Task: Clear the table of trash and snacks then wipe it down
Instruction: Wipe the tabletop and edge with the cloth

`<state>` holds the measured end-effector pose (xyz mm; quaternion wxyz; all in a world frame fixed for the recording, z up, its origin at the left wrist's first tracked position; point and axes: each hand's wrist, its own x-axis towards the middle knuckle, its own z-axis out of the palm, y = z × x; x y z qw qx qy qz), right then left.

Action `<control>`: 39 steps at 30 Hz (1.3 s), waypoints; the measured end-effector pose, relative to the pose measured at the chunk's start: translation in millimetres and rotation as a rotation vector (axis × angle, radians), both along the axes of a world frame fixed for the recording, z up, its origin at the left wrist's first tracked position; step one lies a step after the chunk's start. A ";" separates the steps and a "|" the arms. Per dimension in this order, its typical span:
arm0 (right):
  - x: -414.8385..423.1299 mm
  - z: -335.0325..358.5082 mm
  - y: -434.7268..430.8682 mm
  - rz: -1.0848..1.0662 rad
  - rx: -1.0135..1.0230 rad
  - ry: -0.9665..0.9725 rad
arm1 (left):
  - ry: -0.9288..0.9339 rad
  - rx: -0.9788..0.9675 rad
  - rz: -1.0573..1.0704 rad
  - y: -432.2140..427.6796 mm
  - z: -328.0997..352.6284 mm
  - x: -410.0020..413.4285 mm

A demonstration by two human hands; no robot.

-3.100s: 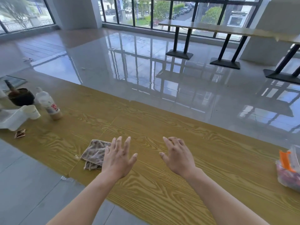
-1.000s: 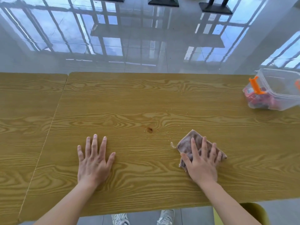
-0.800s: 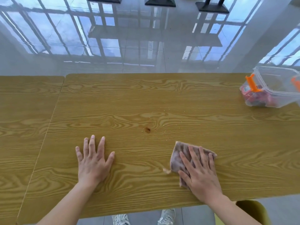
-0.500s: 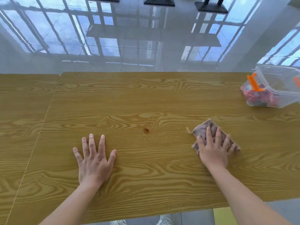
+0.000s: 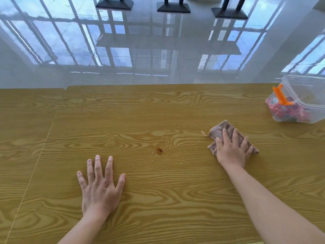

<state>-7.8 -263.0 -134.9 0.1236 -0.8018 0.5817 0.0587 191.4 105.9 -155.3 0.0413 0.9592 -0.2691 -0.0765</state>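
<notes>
Head cam looks straight down on a wood-grain desk (image 5: pixel 158 199) with a glossy tiled floor (image 5: pixel 158 59) beyond its far edge. Right hand (image 5: pixel 233 150) lies palm-down on a brownish cloth (image 5: pixel 217 132), fingers (image 5: pixel 224 136) spread a little and pressing it flat against the desk rather than pinching it; the cloth pokes out ahead of and to both sides of the hand, with a small frayed bit trailing off its left corner. Left hand (image 5: pixel 100 187) is planted flat on bare wood nearer the front edge, fingers fanned wide, nothing under it, well apart from the cloth. Between the two hands, a bit further out, there's a small reddish-brown stain (image 5: pixel 159 151) with pale crumbs (image 5: pixel 181 158) scattered around it and off toward the cloth, so that patch isn't wiped yet. Over at the far right edge sits a clear plastic container (image 5: pixel 302 95) with an orange clip on its side and red wrappers (image 5: pixel 288 111) piled inside, apart from the cloth. A seam runs down the left side where a second desk panel (image 5: pixel 22 129) butts up.
</notes>
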 end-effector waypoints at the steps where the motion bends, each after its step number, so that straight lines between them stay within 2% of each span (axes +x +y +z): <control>1: 15.9 2.4 -0.9 -0.003 0.018 -0.010 | -0.001 0.000 0.000 0.6 -0.3 -0.2; 4: 46.1 6.6 13.7 0.127 0.029 -0.044 | -0.009 -0.016 0.007 -1.5 0.2 0.4; 6: 42.3 6.6 35.6 0.312 0.021 -0.054 | -0.003 -0.008 0.008 -1.1 0.2 0.3; 9: -10.2 -2.4 82.6 0.570 -0.082 -0.055 | -0.005 -0.008 0.008 0.2 0.2 -0.3; 11: -46.2 -6.0 87.7 0.614 -0.095 -0.062 | 0.002 -0.004 0.012 -0.9 0.1 -1.1; 14: -48.5 -4.7 44.5 0.451 -0.087 -0.029 | 0.003 -0.008 0.011 -1.5 -0.3 0.6; 18: 13.1 -0.7 -21.9 0.100 -0.020 -0.001 | 0.001 0.010 0.011 -0.9 -1.1 -0.3; 21: 60.6 0.5 -38.5 0.053 0.049 0.004 | -0.004 0.001 0.012 -1.8 -2.0 0.2; 23: 79.9 0.1 -29.9 0.159 0.033 0.009 | -0.010 0.001 0.012 -1.6 -2.0 1.1; 25: 80.6 -0.5 -7.3 0.358 -0.033 -0.008 | -0.014 0.011 0.010 -0.3 -2.7 1.6; 27: 59.1 -3.5 17.6 0.596 -0.142 -0.086 | -0.012 0.007 0.011 0.0 -3.0 1.2; 29: 34.1 -6.2 9.8 0.739 -0.202 -0.191 | -0.009 0.011 0.020 -1.5 -2.7 0.5; 31: 20.3 -7.1 -27.9 0.623 -0.238 -0.258 | -0.005 0.011 0.019 -2.3 -2.9 -0.1; 33: 17.4 -2.4 -67.6 0.313 -0.229 -0.279 | -0.015 0.014 0.015 -1.0 -3.5 1.1; 35: 27.6 -1.0 -101.4 0.108 -0.198 -0.210 | -0.031 0.004 0.008 -0.4 -5.1 2.0; 39: 82.4 0.1 -127.9 0.018 -0.069 -0.067 | -0.055 0.000 -0.007 -4.0 -6.7 3.0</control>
